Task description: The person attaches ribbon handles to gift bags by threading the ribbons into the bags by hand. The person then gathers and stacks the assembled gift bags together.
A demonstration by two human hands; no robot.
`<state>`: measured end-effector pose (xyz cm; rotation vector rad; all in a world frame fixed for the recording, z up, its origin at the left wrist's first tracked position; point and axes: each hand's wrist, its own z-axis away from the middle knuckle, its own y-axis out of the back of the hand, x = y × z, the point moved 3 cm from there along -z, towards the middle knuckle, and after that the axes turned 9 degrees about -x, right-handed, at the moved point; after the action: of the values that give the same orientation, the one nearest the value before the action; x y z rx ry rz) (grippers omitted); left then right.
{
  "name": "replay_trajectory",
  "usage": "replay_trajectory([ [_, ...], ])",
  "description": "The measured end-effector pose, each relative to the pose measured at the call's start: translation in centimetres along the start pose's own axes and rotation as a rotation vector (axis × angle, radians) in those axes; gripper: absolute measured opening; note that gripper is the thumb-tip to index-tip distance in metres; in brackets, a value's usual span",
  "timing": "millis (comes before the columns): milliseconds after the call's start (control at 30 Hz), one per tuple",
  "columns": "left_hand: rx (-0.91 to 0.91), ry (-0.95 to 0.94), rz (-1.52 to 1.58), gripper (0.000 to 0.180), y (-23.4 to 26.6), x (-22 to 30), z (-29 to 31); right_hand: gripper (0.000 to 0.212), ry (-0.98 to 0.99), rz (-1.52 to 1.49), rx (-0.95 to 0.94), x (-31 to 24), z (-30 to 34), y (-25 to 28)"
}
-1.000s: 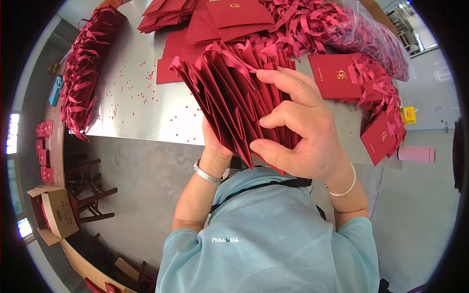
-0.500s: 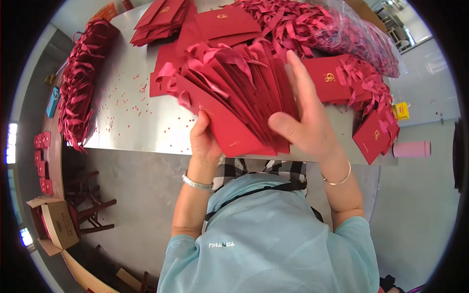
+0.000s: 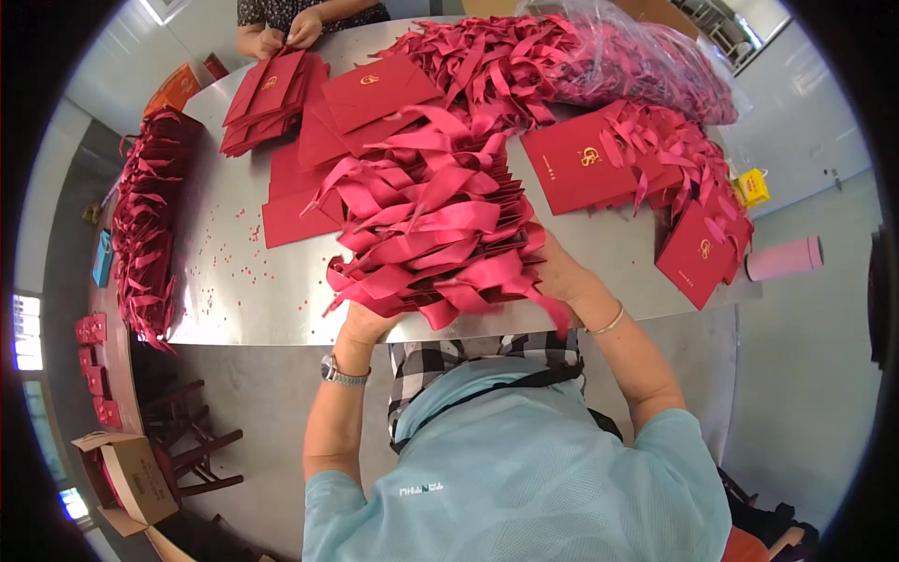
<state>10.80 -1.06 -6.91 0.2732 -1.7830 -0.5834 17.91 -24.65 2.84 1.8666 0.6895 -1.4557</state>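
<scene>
Evidently, the left hand (image 3: 371, 322) and right hand (image 3: 564, 269) are clamped on opposite sides of a bundle of red bags (image 3: 513, 201), fingers mostly hidden, at the near side of the table (image 3: 220, 314); ribbons (image 3: 421, 225) face up; the squeeze probably prevents fanning apart.

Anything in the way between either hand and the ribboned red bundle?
Nothing visible. The left hand is at the lower left of the ribboned red bundle, the right hand at its right side; the bundle hides the fingers, so exact contact can't be seen.
</scene>
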Motion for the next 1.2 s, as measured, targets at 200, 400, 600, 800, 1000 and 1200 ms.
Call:
replay_trajectory([
  [200,0.028,-0.044,0.132,0.035,0.3,1.6,-0.7,0.061,-0.327,1.108,-0.194,-3.4,3.9,5.3],
  [400,-0.122,-0.120,0.358,0.079,0.1,2.3,-1.4,0.085,0.299,1.309,0.038,-13.2,-2.6,-2.9],
  [600,-0.216,-0.017,0.452,0.049,-0.1,3.3,-1.8,0.098,0.131,1.206,-0.180,-9.2,-3.2,-2.7],
  [800,-0.191,-0.007,0.154,0.049,0.2,4.9,-1.5,0.077,0.040,1.297,-0.028,-6.2,-7.3,-0.4],
  [1000,-0.062,-0.011,0.284,0.046,-1.3,2.1,-1.8,0.075,0.042,1.081,0.038,-6.4,-7.8,0.1],
  [1200,0.291,0.010,0.501,0.030,-0.2,4.9,-5.4,0.058,0.305,0.131,0.259,-5.6,-8.1,4.0],
])
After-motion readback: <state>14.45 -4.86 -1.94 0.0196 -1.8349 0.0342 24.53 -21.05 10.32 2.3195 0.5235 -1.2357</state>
